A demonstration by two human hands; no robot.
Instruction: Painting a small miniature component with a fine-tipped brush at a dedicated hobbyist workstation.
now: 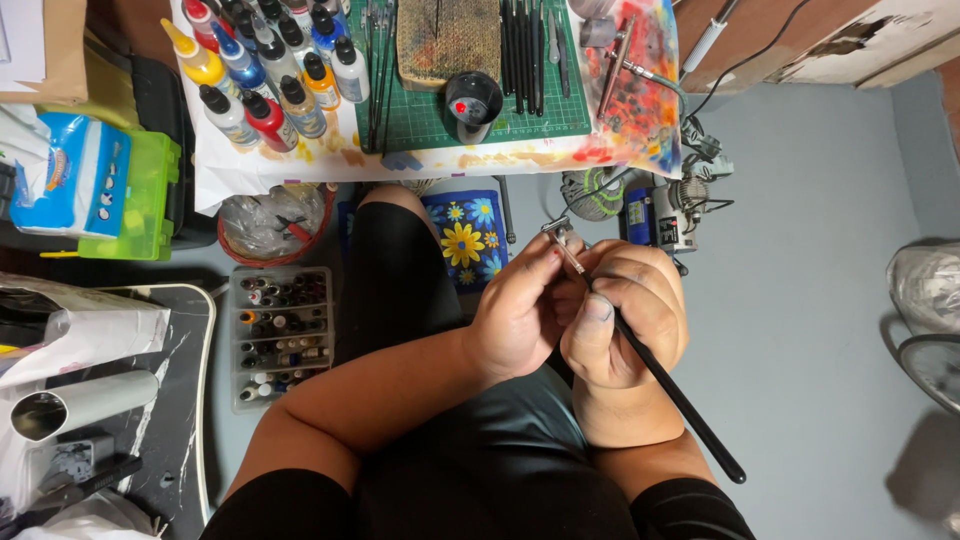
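Both my hands are together over my lap. My right hand (625, 315) grips a long thin black-handled tool (680, 395) whose handle runs down to the right. Its metal tip meets a small silver metal part (556, 229) that my left hand (520, 305) pinches between its fingertips. I cannot tell exactly what the small part is. Ahead lies a low table with a green cutting mat (440, 115) and paint-stained paper.
Several paint bottles (265, 70) stand at the table's left, with brushes (525, 50) and an airbrush (620, 60) on the mat. A clear box of small bottles (280, 335) sits on the floor left. A small compressor (665, 215) stands right. A green case (145, 195) lies left.
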